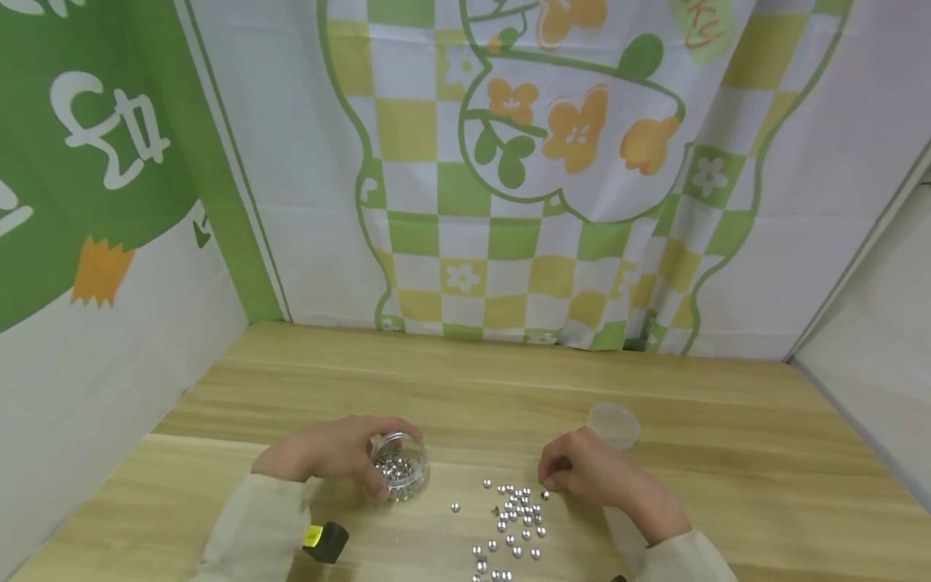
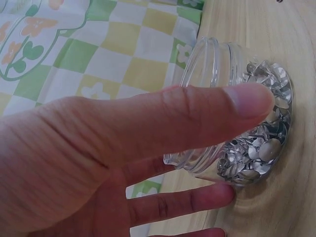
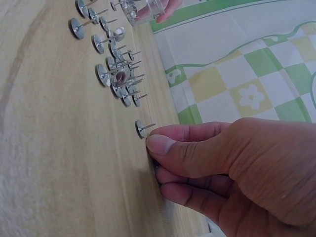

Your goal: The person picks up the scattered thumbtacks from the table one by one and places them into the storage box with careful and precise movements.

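My left hand [image 1: 349, 453] grips a clear round jar [image 1: 410, 487] of shiny silver thumbtacks [image 1: 395, 465]. The jar stands on the wooden table; in the left wrist view my thumb crosses its side and its open mouth faces the curtain. My right hand [image 1: 589, 469] is low at the table, thumb and forefinger close together. Right at those fingertips a single thumbtack [image 3: 141, 129] sits head down with its pin up. Whether the fingertips hold anything I cannot tell. Many loose thumbtacks [image 1: 512, 513] lie between the hands, several with pins up in the right wrist view.
Behind my right hand a clear round lid [image 1: 614, 424] lies on the table [image 1: 436, 372]. A small black block with a yellow label [image 1: 326, 541] is by my left sleeve. A checked curtain [image 1: 509, 242] hangs at the table's far edge, with side walls left and right.
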### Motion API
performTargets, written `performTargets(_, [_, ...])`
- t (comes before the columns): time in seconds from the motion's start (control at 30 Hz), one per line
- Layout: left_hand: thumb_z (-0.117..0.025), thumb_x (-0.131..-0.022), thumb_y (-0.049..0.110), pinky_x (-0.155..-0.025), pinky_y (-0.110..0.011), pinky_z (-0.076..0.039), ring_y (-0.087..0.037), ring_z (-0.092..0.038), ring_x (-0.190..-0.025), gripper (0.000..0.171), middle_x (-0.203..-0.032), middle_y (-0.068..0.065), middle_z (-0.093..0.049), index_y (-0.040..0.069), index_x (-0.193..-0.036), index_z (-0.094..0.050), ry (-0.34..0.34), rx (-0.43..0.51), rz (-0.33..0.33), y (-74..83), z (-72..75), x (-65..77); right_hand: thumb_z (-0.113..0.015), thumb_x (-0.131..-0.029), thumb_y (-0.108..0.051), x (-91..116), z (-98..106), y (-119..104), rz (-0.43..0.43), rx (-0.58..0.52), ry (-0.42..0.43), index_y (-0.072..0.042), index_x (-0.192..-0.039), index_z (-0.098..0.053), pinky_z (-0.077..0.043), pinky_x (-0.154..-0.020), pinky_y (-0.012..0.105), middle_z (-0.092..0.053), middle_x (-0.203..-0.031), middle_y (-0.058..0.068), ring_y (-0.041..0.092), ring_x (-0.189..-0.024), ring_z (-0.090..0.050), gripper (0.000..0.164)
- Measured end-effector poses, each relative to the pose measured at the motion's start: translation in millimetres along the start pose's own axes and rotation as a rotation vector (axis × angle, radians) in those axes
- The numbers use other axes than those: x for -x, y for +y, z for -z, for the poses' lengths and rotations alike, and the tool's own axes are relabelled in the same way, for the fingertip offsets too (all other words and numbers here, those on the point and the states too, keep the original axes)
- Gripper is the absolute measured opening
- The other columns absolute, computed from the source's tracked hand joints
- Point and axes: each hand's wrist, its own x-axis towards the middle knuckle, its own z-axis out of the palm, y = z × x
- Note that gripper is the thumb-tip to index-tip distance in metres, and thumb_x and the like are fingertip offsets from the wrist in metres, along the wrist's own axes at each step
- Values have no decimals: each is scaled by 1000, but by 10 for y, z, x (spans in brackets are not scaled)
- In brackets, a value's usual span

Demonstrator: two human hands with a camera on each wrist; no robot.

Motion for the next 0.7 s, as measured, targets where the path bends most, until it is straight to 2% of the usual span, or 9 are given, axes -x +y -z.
performTargets(0.1, [-85, -67, 15, -76, -36, -44, -22, -54, -90, 71, -121, -5, -59, 33, -130, -55, -6, -4, -7, -3, -3, -13, -75, -77, -4, 2, 18, -6, -4, 7, 2, -16, -75, -71, -51, -67, 19, -71, -75, -5, -3, -71, -58, 14])
performTargets(0.37, [-85, -66, 14, -79, -37, -44, -21, -54, -89, 74, -123, -6, -59, 28, -132, -55, 2, -41, -18, 11, 16, 26, -74, -78, -5, -11, 11, -28, 6, 1, -6, -17, -76, -71, -50, -68, 19, -71, -75, -8, -3, -71, -58, 13])
performTargets(0.53, [-85, -66, 15, -82, -39, -45, -22, -55, -95, 74, -123, -5, -60, 30, -131, -56, 6, -54, -3, 23, 32, 21, -75, -77, -2, -21, 1, -16, -2, -4, 5, -15, -74, -71, -50, -66, 19, -71, -73, -6, -3, -69, -57, 15])
performTargets(0.7, [-85, -66, 12, -81, -37, -45, -21, -54, -91, 74, -125, -5, -58, 32, -131, -56, 3, -34, 25, 41, 36, -1, -74, -79, -2, -27, 19, -2, -28, -16, -12, -15, -75, -71, -50, -65, 18, -70, -74, -8, -4, -69, -57, 14])
